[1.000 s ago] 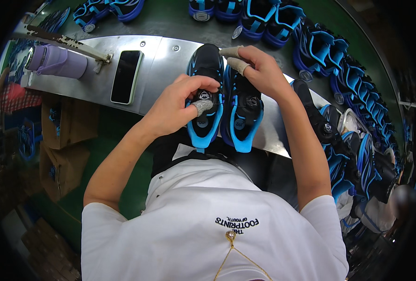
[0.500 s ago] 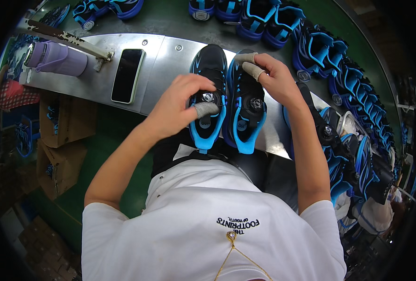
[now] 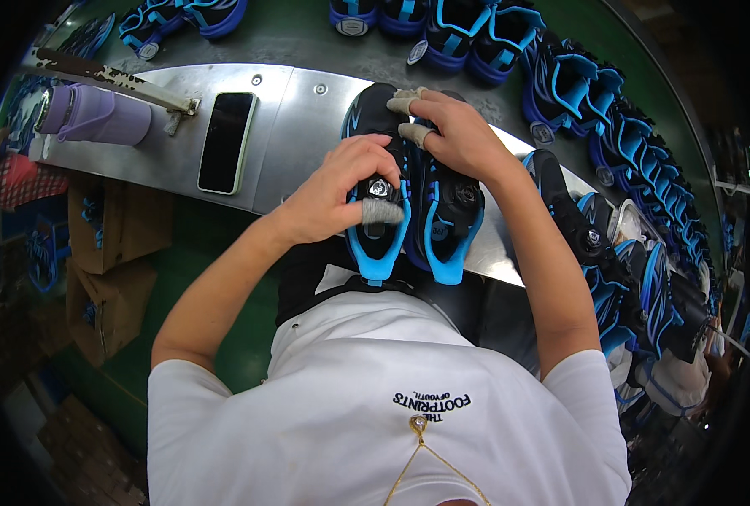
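Observation:
Two black sneakers with bright blue collars lie side by side in front of me, toes pointing away. Around the dial and tongue of the left sneaker [image 3: 363,118] curl the fingers of my left hand [image 3: 337,187], its thumb in a grey finger cover. My right hand [image 3: 464,139] reaches over the right sneaker [image 3: 452,223] and grips the left one near its toe and lacing. Pale covers sit on several of its fingertips. The right hand partly hides the front of the right sneaker, whose dial stays visible.
A phone [image 3: 227,143] and a lilac tumbler [image 3: 105,115] rest on the metal bench [image 3: 286,126] at left, beside a chipped metal bar [image 3: 113,78]. Rows of similar sneakers [image 3: 573,88] line the far and right sides. Cardboard boxes [image 3: 122,215] stand below left.
My right hand has moved left, from the right sneaker's toe onto the left sneaker. My left hand has closed further around the left sneaker's dial area.

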The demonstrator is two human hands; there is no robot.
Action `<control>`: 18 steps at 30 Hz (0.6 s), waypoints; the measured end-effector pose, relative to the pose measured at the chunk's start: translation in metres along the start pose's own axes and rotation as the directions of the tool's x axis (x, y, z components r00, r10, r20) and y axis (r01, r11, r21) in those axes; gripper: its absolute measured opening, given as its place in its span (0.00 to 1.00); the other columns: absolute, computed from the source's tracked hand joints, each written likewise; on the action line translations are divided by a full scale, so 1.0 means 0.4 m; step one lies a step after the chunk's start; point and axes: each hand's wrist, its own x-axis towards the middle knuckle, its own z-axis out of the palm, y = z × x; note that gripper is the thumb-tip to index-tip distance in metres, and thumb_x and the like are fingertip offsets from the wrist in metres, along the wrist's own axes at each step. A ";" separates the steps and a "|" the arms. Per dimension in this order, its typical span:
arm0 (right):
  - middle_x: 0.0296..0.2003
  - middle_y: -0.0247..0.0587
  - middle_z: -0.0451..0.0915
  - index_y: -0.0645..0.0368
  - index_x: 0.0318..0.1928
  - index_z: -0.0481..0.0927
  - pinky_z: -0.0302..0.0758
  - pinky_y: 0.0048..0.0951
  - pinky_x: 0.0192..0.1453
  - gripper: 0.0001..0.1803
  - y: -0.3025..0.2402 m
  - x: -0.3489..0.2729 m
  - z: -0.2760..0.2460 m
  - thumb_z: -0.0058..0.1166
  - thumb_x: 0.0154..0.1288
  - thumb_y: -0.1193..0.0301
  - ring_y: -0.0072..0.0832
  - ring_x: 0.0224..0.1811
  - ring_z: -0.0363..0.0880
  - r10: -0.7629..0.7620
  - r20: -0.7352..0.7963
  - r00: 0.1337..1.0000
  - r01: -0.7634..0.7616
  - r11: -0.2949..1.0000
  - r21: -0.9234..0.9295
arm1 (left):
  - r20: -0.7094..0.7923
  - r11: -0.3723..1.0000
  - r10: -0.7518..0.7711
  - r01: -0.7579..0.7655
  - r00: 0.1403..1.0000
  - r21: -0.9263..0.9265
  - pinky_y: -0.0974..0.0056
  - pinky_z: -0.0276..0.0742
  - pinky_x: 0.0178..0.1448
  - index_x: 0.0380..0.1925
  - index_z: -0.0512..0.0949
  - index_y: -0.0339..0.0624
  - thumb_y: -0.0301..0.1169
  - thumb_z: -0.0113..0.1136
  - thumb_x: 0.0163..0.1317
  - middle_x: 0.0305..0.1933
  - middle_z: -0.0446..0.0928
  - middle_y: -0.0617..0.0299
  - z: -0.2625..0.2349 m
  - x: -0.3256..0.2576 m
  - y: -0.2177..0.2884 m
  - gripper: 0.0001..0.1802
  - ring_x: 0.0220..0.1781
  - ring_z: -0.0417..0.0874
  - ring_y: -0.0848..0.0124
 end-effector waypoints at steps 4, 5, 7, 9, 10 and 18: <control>0.54 0.48 0.79 0.54 0.56 0.80 0.74 0.38 0.59 0.19 -0.015 0.003 0.003 0.57 0.65 0.70 0.47 0.56 0.77 -0.061 -0.020 0.998 0.061 0.998 0.014 | 0.321 0.990 0.107 -0.073 0.941 -0.117 0.51 0.52 0.77 0.41 0.81 0.45 0.31 0.66 0.57 0.51 0.76 0.61 -0.064 0.042 -0.039 0.11 0.68 0.67 0.59; 0.53 0.48 0.79 0.57 0.54 0.81 0.75 0.38 0.57 0.18 -0.019 0.005 0.000 0.57 0.63 0.69 0.47 0.52 0.79 -0.062 -0.027 0.998 0.063 0.998 0.023 | 0.319 0.990 0.108 -0.074 0.942 -0.117 0.51 0.52 0.77 0.41 0.81 0.45 0.31 0.66 0.57 0.51 0.76 0.61 -0.073 0.051 -0.028 0.11 0.68 0.67 0.59; 0.54 0.48 0.79 0.56 0.54 0.81 0.74 0.38 0.59 0.18 -0.006 -0.006 0.007 0.58 0.63 0.69 0.47 0.54 0.78 -0.079 -0.042 0.996 0.082 0.994 0.078 | 0.417 0.994 0.024 0.024 0.909 -0.110 0.53 0.52 0.77 0.44 0.81 0.43 0.31 0.64 0.59 0.51 0.77 0.62 -0.082 0.068 -0.010 0.12 0.65 0.69 0.59; 0.56 0.47 0.78 0.56 0.55 0.81 0.73 0.38 0.61 0.19 0.000 -0.023 -0.003 0.58 0.63 0.68 0.46 0.55 0.77 -0.093 -0.068 0.993 0.101 0.986 0.131 | 0.392 0.996 0.028 0.005 0.920 -0.084 0.57 0.61 0.72 0.47 0.80 0.41 0.30 0.62 0.61 0.52 0.76 0.61 -0.083 0.046 0.005 0.14 0.61 0.73 0.61; 0.56 0.47 0.78 0.56 0.55 0.81 0.71 0.39 0.63 0.20 -0.029 -0.044 -0.021 0.59 0.63 0.67 0.47 0.57 0.76 -0.117 -0.118 0.986 0.130 0.986 0.107 | 0.224 0.979 -0.114 0.148 0.968 -0.141 0.59 0.64 0.69 0.47 0.80 0.41 0.29 0.61 0.62 0.51 0.77 0.60 -0.078 0.025 0.025 0.13 0.59 0.75 0.61; 0.57 0.52 0.75 0.63 0.57 0.77 0.70 0.43 0.62 0.35 -0.153 -0.143 0.024 0.71 0.48 0.61 0.50 0.56 0.72 -0.117 -0.004 0.993 0.117 0.993 -0.033 | 0.102 0.779 -0.292 0.175 0.951 0.602 0.56 0.72 0.38 0.35 0.76 0.38 0.34 0.63 0.53 0.33 0.76 0.51 -0.034 0.036 0.090 0.13 0.36 0.77 0.54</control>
